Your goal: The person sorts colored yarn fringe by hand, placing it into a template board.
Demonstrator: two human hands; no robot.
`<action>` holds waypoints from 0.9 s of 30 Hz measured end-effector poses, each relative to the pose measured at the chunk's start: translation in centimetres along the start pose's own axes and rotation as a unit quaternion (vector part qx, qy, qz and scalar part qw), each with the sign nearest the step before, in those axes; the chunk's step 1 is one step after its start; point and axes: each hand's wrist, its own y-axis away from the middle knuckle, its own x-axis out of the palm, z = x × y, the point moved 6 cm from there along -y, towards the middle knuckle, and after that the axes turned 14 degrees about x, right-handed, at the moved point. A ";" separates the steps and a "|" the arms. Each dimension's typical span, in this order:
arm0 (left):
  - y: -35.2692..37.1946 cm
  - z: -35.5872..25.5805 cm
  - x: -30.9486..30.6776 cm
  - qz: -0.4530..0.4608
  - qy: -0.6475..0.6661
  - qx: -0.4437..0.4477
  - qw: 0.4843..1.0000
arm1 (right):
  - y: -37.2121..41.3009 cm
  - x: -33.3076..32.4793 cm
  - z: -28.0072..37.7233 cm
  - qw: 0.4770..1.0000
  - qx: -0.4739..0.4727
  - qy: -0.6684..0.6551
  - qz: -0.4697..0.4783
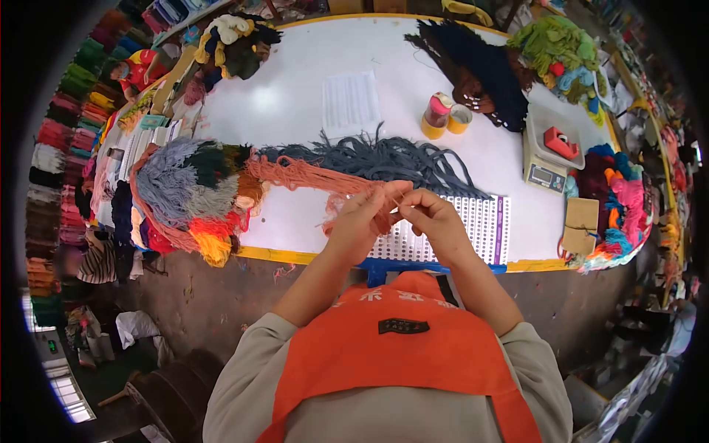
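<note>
Pink yarn [317,174], likely soft, floppy and best held in a bunch, reaches over the holey board [473,232], the left hand [358,225] gripping it, the right hand [439,225] pinching a strand.

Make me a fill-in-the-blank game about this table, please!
1. The long white table has a ____ edge.
2. The clear plastic tub rests ____ the beige digital scale.
3. Dark blue-grey yarn lies ____ the printed white paper and the bare left hand.
4. The white perforated board has a ____ strip at its right end.

Missing words: yellow; on; between; purple
</note>
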 end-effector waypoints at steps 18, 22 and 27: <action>2.0 -0.3 1.8 -0.007 0.034 0.025 0.999 | 3.3 0.1 0.0 0.995 -0.009 -0.094 0.016; 1.9 -0.3 2.9 0.033 0.044 0.014 0.998 | 3.5 -0.5 -0.3 0.993 0.021 -0.115 0.003; 1.9 0.7 3.4 0.056 0.032 -0.016 0.998 | 4.2 -0.1 0.2 0.999 0.006 -0.027 -0.039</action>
